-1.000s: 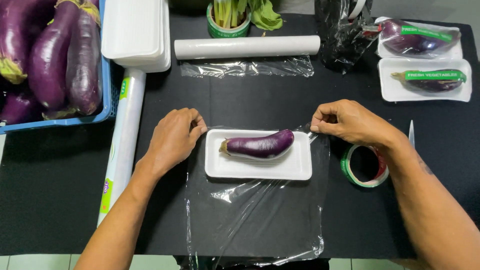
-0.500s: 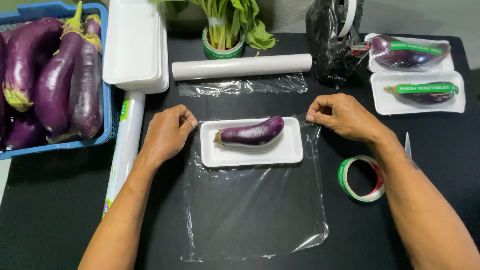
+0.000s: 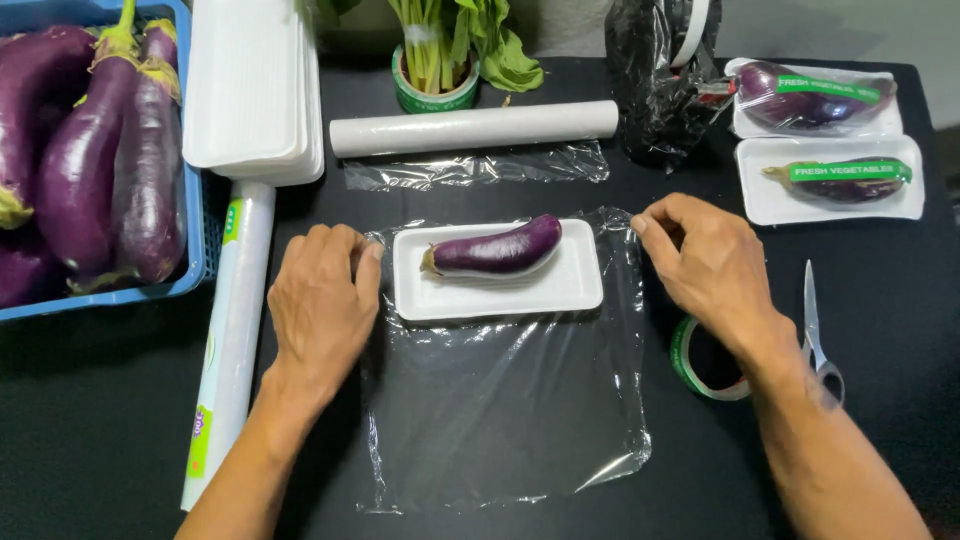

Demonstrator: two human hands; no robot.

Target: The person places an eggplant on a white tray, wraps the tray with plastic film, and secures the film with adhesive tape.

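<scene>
Your left hand (image 3: 318, 300) lies palm down at the left edge of the clear film sheet (image 3: 500, 400), fingers loosely curled and touching the film just beside the white foam tray (image 3: 500, 290); your right hand (image 3: 705, 260) is at the sheet's upper right corner with fingertips pinched on the film edge; the two hands are well apart, one on each side of the tray; the tray sits on the upper part of the sheet, near the middle of the black worktop (image 3: 880, 300), and one purple eggplant (image 3: 495, 250) lies along it, stem to the left; the lower half of the sheet is bare film with a free near edge; to your left a long film roll (image 3: 235, 330) runs beside your wrist, with a stack of foam trays (image 3: 250, 90) and a blue crate of eggplants (image 3: 90, 150) beyond it; behind the tray lies a second white roll (image 3: 470, 128) with a film strip under it, then a bundle of greens (image 3: 445, 50) and a black bag (image 3: 660, 80); under your right wrist sits a tape ring (image 3: 695, 365), scissors (image 3: 815, 320) just beside; far right, two wrapped trays (image 3: 825, 150) each carry a green label band across the eggplant.
</scene>
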